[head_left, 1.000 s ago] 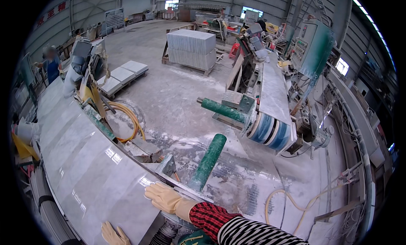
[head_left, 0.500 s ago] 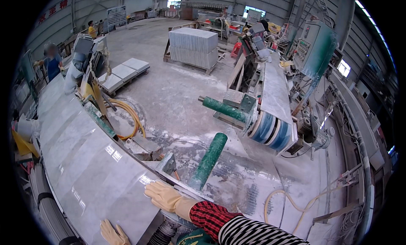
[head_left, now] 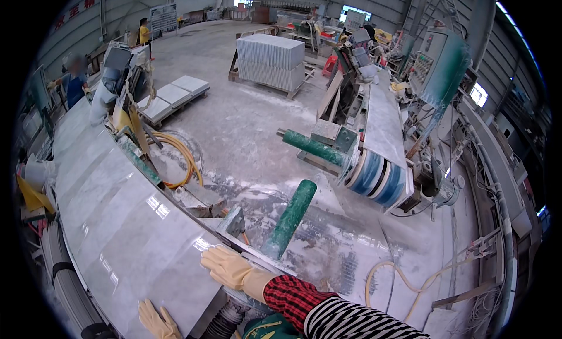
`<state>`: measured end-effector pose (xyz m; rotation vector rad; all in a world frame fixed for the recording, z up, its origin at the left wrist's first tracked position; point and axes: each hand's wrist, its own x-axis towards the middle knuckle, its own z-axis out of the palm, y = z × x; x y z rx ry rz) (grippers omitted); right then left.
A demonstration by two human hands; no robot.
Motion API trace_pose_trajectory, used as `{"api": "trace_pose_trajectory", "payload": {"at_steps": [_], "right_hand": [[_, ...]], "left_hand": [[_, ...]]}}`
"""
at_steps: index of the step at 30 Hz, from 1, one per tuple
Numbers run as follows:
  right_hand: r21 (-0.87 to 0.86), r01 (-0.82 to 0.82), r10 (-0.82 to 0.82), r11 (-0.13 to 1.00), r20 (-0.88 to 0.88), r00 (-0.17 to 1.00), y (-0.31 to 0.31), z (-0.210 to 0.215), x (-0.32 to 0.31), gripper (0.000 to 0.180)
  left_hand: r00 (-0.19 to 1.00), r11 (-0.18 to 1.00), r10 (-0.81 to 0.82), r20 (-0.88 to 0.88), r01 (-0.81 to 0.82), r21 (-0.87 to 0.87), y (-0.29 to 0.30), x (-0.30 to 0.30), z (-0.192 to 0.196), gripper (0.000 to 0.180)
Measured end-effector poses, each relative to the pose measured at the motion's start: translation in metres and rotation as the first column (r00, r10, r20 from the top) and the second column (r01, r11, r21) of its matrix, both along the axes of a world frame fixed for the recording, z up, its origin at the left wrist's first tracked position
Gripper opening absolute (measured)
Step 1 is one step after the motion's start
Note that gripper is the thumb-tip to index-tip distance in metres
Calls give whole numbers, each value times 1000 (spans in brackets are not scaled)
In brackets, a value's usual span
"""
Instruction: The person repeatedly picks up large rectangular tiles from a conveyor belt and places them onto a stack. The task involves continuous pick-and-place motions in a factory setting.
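Note:
A long run of polished grey-and-white stone slabs (head_left: 126,222) curves from the lower middle up the left side. Both my hands wear cream rubber gloves. Flat on the nearest slab, by its right edge, lies my right hand (head_left: 230,269), its fingers stretched out and holding nothing. My left hand (head_left: 158,320) rests at the slab's left near side with fingers apart; the wrist is cut off by the picture's lower edge. The slab's near end lies between the two hands. Below my right hand is a dark ribbed hose (head_left: 218,322), partly hidden by my arm.
A green roller (head_left: 291,219) stands out beyond my right hand, with another green roller (head_left: 313,147) farther off. A second conveyor (head_left: 383,128) carries stone at right, beside a green control cabinet (head_left: 439,67). Yellow hoses (head_left: 187,157) lie coiled on the floor. Two people stand far left.
My hands stay where they were on the slab. The distant person in yellow has moved to the right. The view has shifted slightly.

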<state>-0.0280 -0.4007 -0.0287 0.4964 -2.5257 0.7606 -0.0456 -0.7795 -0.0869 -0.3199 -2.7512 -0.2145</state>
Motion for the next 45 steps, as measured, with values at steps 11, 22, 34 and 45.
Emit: {"api": "trace_pose_trajectory", "payload": {"at_steps": [11, 22, 34, 45], "right_hand": [[45, 0, -8, 999, 174, 985, 11, -11, 0, 37], [46, 10, -14, 999, 84, 996, -7, 7, -9, 23], [93, 12, -16, 996, 44, 999, -5, 16, -8, 23], [103, 9, -15, 995, 59, 998, -6, 15, -6, 26]], "left_hand": [[999, 999, -35, 31, 35, -7, 0, -10, -11, 60], [1000, 999, 17, 19, -18, 34, 4, -5, 7, 64], [999, 995, 30, 41, -34, 93, 11, -1, 14, 64], [997, 997, 38, 69, -43, 62, 7, -1, 12, 62]]}}
